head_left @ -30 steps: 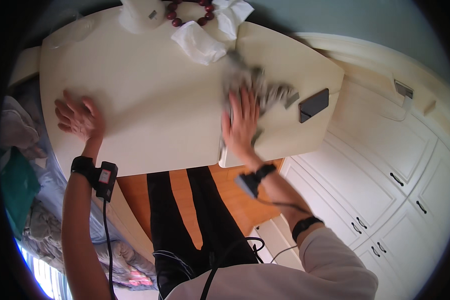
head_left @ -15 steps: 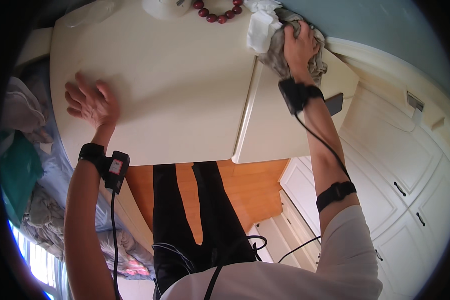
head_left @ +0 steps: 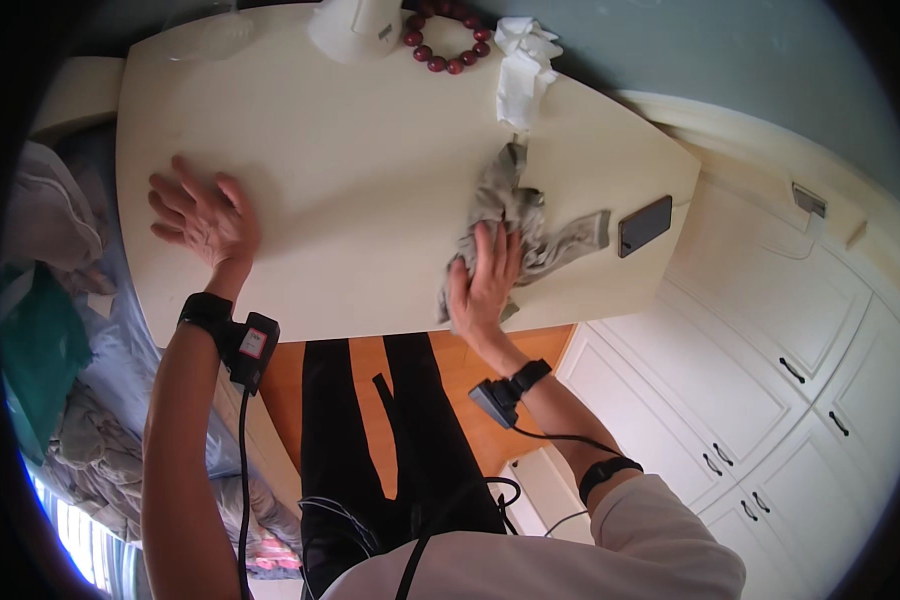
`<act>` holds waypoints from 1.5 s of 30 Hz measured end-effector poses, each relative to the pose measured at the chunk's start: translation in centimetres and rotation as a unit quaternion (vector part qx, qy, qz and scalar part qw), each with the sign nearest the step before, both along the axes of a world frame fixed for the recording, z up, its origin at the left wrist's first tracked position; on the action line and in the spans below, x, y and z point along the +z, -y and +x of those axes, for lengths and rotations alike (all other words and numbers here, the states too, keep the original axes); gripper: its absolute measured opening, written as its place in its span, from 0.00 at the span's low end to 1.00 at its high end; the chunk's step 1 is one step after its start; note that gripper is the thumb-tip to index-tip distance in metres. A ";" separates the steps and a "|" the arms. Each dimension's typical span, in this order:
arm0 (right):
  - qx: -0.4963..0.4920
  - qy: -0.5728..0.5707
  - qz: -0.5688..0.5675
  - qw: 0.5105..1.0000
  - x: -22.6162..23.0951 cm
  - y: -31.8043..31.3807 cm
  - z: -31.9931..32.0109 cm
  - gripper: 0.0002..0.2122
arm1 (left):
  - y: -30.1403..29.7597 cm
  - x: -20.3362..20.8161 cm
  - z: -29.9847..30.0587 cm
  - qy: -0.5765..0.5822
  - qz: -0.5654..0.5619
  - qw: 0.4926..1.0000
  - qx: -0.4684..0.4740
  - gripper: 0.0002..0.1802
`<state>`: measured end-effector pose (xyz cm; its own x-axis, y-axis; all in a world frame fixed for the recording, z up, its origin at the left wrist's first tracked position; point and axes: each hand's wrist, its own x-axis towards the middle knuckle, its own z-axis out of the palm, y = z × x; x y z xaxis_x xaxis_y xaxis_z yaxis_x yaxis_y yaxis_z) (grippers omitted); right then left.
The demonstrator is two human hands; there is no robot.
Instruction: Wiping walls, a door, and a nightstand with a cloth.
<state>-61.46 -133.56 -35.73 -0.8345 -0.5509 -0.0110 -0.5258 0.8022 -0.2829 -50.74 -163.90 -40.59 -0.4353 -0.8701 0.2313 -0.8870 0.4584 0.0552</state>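
Observation:
My right hand (head_left: 488,290) presses down on a crumpled grey-brown cloth (head_left: 522,215) near the front edge of the cream table (head_left: 340,190), its fingers bent over the folds. One strip of the cloth stretches toward the phone, and another part points to the far side. At the table's left, my left hand (head_left: 205,218) rests on the surface with its fingers spread and nothing in them.
A black phone (head_left: 645,227) lies at the table's right. Along the far edge are a white object with a rounded base (head_left: 355,30), a dark red bead bracelet (head_left: 437,62) and a white tissue pack (head_left: 523,85). White cabinets (head_left: 710,370) stand at right; a bed with fabrics (head_left: 100,440) is at left.
My right hand has brought the cloth from the far right edge toward the near middle, uncovering the phone and table corner. My left hand stays spread on the table.

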 end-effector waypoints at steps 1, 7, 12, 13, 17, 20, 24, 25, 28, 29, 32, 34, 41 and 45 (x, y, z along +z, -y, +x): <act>0.015 0.046 -0.022 0.999 1.2 0.9 0.4 0.25 | -0.1 -0.1 0.0 -0.009 0.006 1.000 -0.005 0.33; 0.057 0.152 -0.078 0.984 5.8 4.6 -9.1 0.13 | 0.3 0.6 0.4 -0.011 0.016 1.000 -0.003 0.33; 0.099 -0.053 -0.155 0.981 4.4 13.2 -18.1 0.13 | 0.2 0.4 0.4 -0.013 0.019 1.000 -0.009 0.34; 0.097 -0.050 -0.128 0.986 3.4 14.3 -19.1 0.13 | 0.1 0.4 0.3 -0.011 0.014 1.000 -0.008 0.34; 0.166 -0.045 -0.086 0.981 -0.1 13.8 -21.6 0.13 | -0.2 0.2 -0.2 -0.035 0.018 0.999 -0.013 0.33; 0.106 0.075 -0.113 0.985 1.1 13.0 -19.4 0.11 | 0.1 0.0 0.2 -0.015 0.008 1.000 -0.001 0.33; 0.072 0.211 -0.283 0.933 5.8 14.8 -10.8 0.12 | 0.2 0.5 0.3 -0.003 0.014 1.000 -0.006 0.33; 0.129 0.256 -0.288 0.913 5.5 16.1 -9.1 0.15 | 0.2 0.6 0.6 0.001 0.014 1.000 -0.008 0.33; 0.245 0.251 -0.235 0.907 6.0 18.2 -7.3 0.20 | 0.0 0.4 0.1 -0.015 0.028 0.999 -0.015 0.34; 0.301 0.205 -0.177 0.914 6.2 18.3 -7.1 0.22 | 0.0 0.3 -0.2 -0.018 0.032 0.999 -0.016 0.34; 0.263 0.182 -0.210 0.924 6.1 15.2 -6.9 0.24 | 0.0 0.8 0.0 -0.013 0.042 0.999 -0.014 0.34; 0.199 0.147 -0.158 0.956 5.9 11.1 -4.9 0.23 | 0.5 0.9 0.8 -0.006 0.044 0.999 -0.008 0.35; 0.229 0.084 0.031 0.969 0.4 -1.8 0.2 0.23 | 0.1 0.6 0.4 0.008 0.024 1.000 -0.006 0.35; 0.190 -0.005 0.006 0.982 -1.1 3.0 -7.1 0.21 | 0.5 0.7 1.1 0.012 0.018 1.000 -0.014 0.34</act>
<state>-68.52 -136.54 -36.84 -0.5681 -0.8229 -0.0123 -0.7912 0.5502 -0.2669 -49.68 -164.41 -39.90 -0.4647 -0.8651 0.1888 -0.8750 0.4813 0.0520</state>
